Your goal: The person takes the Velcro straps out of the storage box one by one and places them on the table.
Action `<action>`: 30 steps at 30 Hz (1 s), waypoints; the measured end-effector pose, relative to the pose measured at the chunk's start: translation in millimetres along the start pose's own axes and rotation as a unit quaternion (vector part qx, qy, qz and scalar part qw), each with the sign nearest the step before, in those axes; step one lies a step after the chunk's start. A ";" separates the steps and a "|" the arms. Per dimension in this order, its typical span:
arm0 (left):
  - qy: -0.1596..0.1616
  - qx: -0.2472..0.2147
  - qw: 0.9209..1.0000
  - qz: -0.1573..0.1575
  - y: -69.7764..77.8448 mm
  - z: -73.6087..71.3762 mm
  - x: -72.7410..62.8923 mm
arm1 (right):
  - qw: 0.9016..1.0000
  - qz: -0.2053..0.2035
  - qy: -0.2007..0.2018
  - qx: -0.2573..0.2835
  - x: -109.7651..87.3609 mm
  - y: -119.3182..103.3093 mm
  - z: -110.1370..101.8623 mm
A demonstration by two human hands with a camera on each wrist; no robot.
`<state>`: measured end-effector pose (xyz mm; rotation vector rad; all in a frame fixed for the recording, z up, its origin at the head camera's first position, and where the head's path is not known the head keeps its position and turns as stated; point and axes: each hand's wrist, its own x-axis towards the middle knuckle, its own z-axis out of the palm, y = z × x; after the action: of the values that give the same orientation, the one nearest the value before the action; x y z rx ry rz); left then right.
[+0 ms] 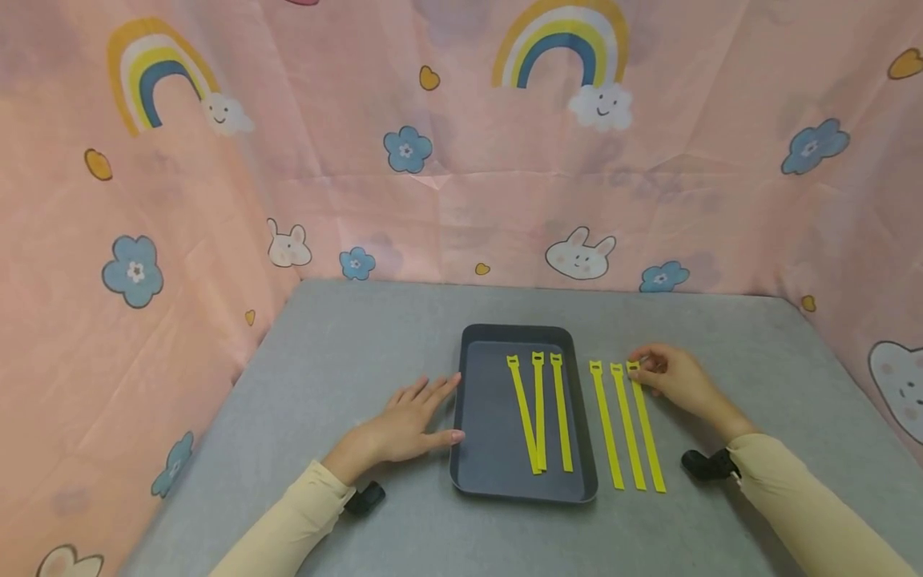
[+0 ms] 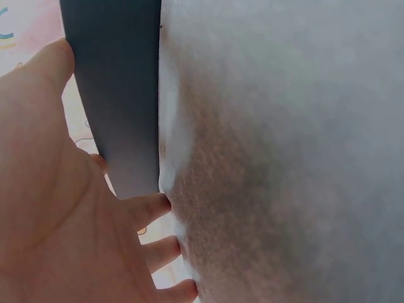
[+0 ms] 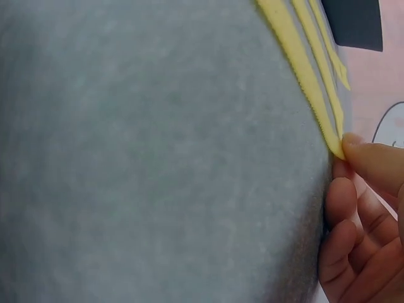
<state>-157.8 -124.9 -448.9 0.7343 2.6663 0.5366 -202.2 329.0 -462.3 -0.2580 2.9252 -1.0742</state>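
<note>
A dark grey tray (image 1: 479, 417) lies on the grey table, with three yellow hook-and-loop cable ties inside, one of them a strap (image 1: 564, 425) on the right. Two of those cross at their near ends. Right of the tray, three more such ties lie side by side. My right hand (image 1: 676, 381) pinches the slotted head of the rightmost cable tie (image 1: 649, 437) between thumb and finger; its tail stretches toward me. My left hand (image 1: 404, 425), fingers spread, touches the tray's left side with fingertips and thumb. In the left wrist view, the tray wall (image 2: 117, 95) stands beside the thumb.
The middle tie (image 1: 629, 429) and the left tie (image 1: 606, 425) lie between the held one and the tray's right rim. A pink patterned cloth (image 1: 461, 200) hangs behind and along both sides of the table (image 1: 360, 336). Black wrist cameras sit under both sleeves.
</note>
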 end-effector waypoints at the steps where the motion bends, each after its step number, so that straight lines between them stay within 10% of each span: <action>1: -0.001 -0.001 1.000 0.000 -0.1 0.0 -0.1 | 1.000 0.001 -0.001 -0.001 0.0 -0.4 0.2; 30: -0.005 -0.005 1.000 0.001 1.4 -1.6 -0.7 | 1.000 -0.006 0.000 -0.019 0.5 -1.2 2.4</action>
<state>-157.2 -124.6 -446.6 0.7352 2.6527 0.5457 -202.4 326.4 -463.3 -0.2768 2.9497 -1.0222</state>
